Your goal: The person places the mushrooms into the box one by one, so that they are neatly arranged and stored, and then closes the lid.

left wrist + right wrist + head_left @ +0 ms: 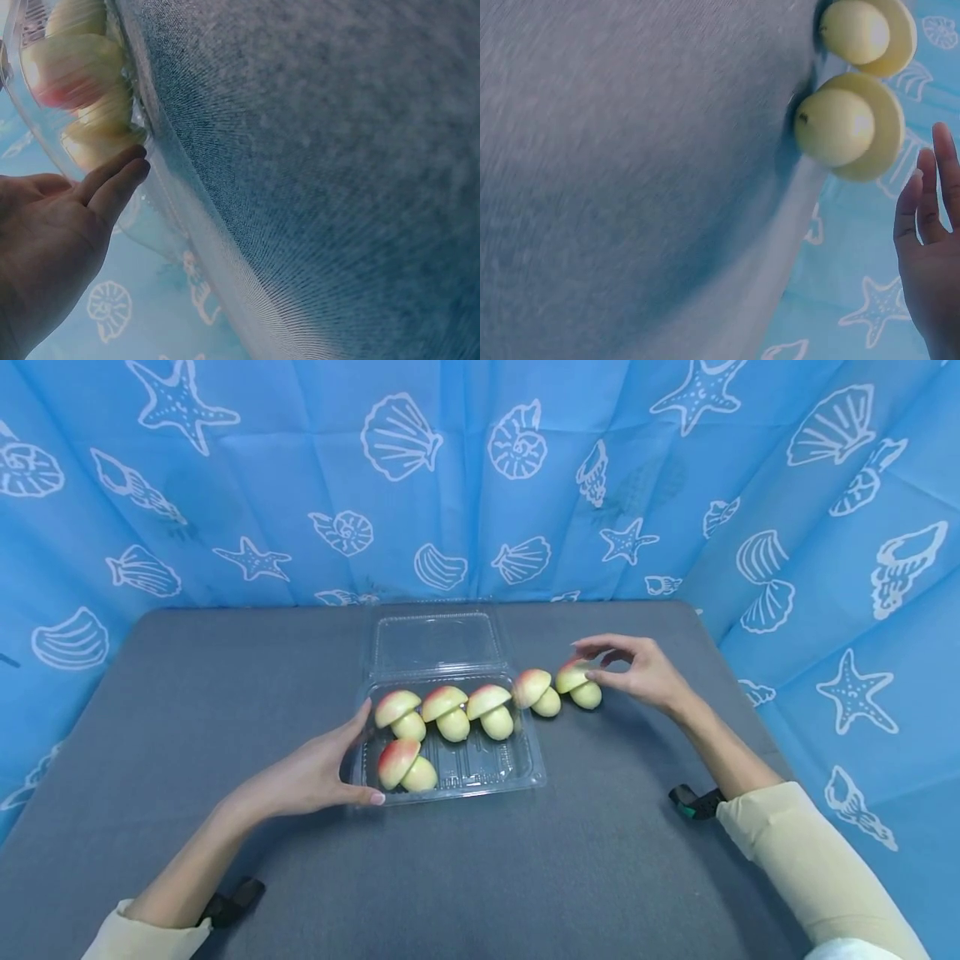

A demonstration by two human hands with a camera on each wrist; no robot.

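A clear plastic clamshell container (487, 767) lies with its lid folded back. Inside are several toy mushrooms with red-and-yellow caps: a row along the back and one mushroom (399, 762) at front left. My left hand (322, 768) rests at the container's left side, thumb by the front corner; in the left wrist view two straight fingers (120, 180) lie along its wall. To the right, one mushroom (547, 702) stands against the container's edge. Beside it, my right hand (637, 672) hovers around the cap of another mushroom (587, 695), thumb and fingers spread apart.
The transparent lid (438, 639) extends toward the back edge of the grey cloth-covered table (480, 877). A blue curtain (465, 510) with white shells and starfish hangs behind and beside the table. Dark wrist straps (697, 802) show on both forearms.
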